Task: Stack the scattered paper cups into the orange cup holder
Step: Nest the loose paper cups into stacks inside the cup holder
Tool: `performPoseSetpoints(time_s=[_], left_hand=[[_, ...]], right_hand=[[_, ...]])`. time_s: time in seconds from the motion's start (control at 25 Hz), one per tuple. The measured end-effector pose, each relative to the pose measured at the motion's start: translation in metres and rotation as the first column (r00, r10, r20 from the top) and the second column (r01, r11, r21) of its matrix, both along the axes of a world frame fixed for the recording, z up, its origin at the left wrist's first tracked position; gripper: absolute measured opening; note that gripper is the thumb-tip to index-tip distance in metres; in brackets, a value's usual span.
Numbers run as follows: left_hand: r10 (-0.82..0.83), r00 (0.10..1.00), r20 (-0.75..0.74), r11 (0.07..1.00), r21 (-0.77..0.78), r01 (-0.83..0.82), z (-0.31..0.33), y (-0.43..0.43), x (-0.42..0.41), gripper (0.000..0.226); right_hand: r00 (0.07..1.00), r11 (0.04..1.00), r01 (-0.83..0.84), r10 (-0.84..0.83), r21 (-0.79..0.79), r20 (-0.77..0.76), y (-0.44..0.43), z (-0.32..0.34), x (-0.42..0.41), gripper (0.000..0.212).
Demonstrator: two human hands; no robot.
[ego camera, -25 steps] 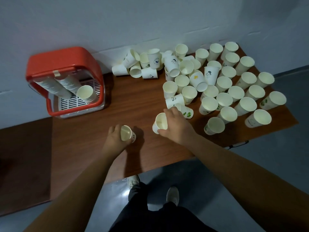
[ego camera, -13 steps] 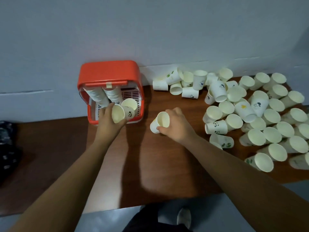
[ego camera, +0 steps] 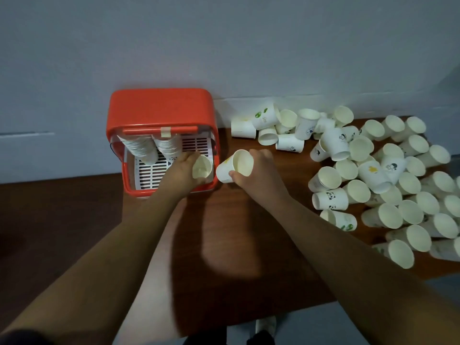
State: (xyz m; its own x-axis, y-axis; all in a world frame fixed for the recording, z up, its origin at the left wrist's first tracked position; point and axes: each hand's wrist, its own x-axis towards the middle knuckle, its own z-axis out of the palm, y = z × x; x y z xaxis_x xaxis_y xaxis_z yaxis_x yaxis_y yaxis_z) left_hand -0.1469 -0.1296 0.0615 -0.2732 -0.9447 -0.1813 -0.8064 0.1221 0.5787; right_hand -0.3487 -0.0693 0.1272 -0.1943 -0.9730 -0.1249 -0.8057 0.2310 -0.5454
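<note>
Left hand (ego camera: 180, 171): fingers (ego camera: 190, 155) curled over the left cup (ego camera: 202, 168), thumb under it. The cup is tilted, mouth toward the camera, and held inside the front right opening of the orange cup holder (ego camera: 161, 108). Its base is hidden behind its own mouth. Cannot tell whether it touches the holder's white slatted floor (ego camera: 151, 174).

Just beyond and to the left of these fingers, two stacks of nested cups (ego camera: 142, 150) hang slanting inside the holder. Their upper ends are hidden under the orange lid.

Right hand (ego camera: 260, 175): fingers wrapped over the top of the right cup (ego camera: 235, 166), thumb pressed at its near rim. The cup is tilted, mouth toward the camera, with a yellow print on its side only partly visible. It sits just beside the holder's front right corner, and the orange rim stands between the two held cups. Cannot tell whether it rests on the surface (ego camera: 224, 232).

The scattered cups (ego camera: 373, 175) lie well to the right of the right fingers, some upright, some tipped. A smaller cluster (ego camera: 273, 128) lies beyond those fingers against the wall. The crowd runs off the right edge. Prints are small and blurred: a panda and green leaves can be made out.

A shoe (ego camera: 266, 324) is cut off by the bottom edge.
</note>
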Motion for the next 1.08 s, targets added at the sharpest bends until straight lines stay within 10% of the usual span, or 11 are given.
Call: performPoseSetpoints(time_s=[0.28,0.48,1.08], left_hand=[[0.069,0.938,-0.339,0.937,0.344,0.055,-0.024,-0.004,0.034,0.104],[0.396,0.751,-0.528,0.861,0.498,-0.103,-0.030,0.003,0.048,0.051],[0.197,0.868,-0.455,0.954,0.294,-0.062,-0.033,0.012,0.044,0.056]], right_hand=[[0.990,0.995,-0.076,0.082,-0.061,0.116,-0.037,-0.003,0.029,0.064],[0.956,0.957,-0.289,0.288,-0.008,-0.061,-0.041,-0.028,0.061,0.073],[0.971,0.970,-0.232,0.226,0.072,0.083,-0.035,-0.051,0.068,0.076]])
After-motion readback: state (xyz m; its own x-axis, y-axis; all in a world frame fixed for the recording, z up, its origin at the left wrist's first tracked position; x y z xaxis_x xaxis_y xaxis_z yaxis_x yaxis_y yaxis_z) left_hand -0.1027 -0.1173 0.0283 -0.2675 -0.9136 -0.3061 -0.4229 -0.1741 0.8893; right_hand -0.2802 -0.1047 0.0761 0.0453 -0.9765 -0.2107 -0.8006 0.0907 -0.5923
